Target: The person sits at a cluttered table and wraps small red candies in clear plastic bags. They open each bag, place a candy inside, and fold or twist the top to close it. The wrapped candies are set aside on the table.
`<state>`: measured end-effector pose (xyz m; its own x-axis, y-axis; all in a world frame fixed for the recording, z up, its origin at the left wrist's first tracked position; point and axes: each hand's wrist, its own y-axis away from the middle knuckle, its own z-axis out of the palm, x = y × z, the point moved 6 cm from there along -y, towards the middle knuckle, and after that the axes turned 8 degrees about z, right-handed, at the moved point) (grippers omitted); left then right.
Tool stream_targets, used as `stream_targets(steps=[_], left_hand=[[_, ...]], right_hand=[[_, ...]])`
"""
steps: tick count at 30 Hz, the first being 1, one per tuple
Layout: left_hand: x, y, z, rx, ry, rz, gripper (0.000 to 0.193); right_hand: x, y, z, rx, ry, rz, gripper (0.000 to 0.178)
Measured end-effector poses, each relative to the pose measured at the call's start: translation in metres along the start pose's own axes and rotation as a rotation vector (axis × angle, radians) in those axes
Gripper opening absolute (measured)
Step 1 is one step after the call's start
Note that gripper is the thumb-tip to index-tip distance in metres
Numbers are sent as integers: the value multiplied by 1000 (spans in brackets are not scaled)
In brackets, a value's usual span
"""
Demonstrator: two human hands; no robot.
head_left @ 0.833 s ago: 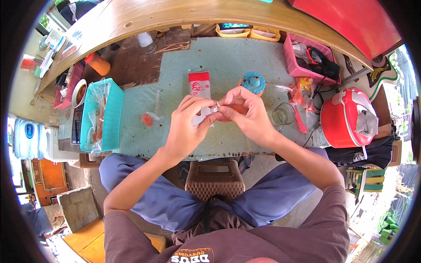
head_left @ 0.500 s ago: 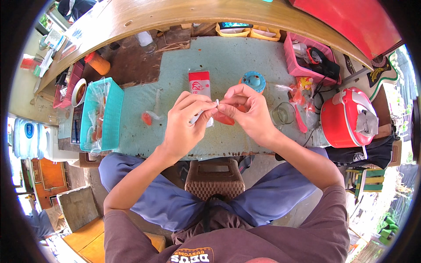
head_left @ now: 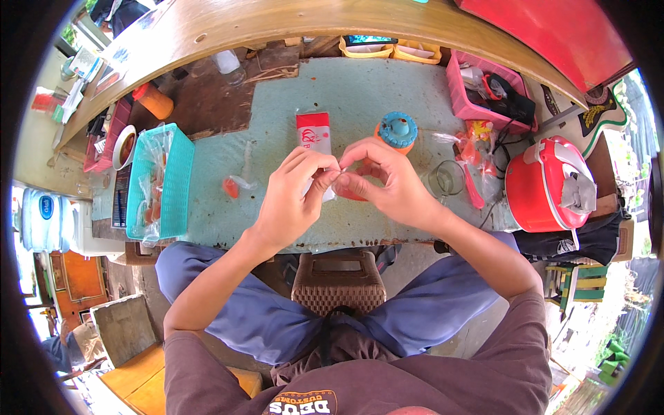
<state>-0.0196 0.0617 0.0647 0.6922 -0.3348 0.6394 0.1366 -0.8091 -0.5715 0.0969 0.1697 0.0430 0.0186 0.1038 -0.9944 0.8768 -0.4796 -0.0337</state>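
Note:
Over the blue-green tabletop, my left hand (head_left: 289, 197) and my right hand (head_left: 389, 181) meet with their fingertips pinched together. Between them they grip the gathered neck of a small clear plastic bag; its orange-red filling (head_left: 351, 194) shows beneath my right fingers. My fingers hide most of the bag. Just beyond my left hand lies a red and white plastic packet (head_left: 313, 128), its lower part covered. An orange jar with a blue lid (head_left: 399, 129) stands behind my right hand. Left of my hands rests another small knotted bag (head_left: 231, 187) with orange contents.
A teal basket (head_left: 182, 190) holding plastic bags stands at the left. On the right are a clear glass (head_left: 449, 178), orange-filled bags (head_left: 477, 162), a pink basket (head_left: 458, 97) and a red lidded container (head_left: 536, 194). A wooden shelf (head_left: 297, 31) spans the far side.
My fingertips have shifted slightly on the bag's neck, and its white end shows less. The right fingers now curl rounder, and more of the orange-red filling is hidden.

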Motion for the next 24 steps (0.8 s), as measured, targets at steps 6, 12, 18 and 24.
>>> stream_targets(steps=[6, 12, 18, 24], left_hand=[[-1, 4, 2, -9, 115, -84, 8], [-7, 5, 3, -7, 146, -172, 8], [-11, 3, 4, 15, 133, -230, 9], [-9, -2, -5, 86, 39, -171, 8]], right_hand=[[4, 1, 2, -129, -77, 222, 22], [4, -1, 0, -129, -110, 248, 19], [5, -5, -2, -96, 34, 71, 14], [1, -4, -1, -33, 110, -18, 14]])
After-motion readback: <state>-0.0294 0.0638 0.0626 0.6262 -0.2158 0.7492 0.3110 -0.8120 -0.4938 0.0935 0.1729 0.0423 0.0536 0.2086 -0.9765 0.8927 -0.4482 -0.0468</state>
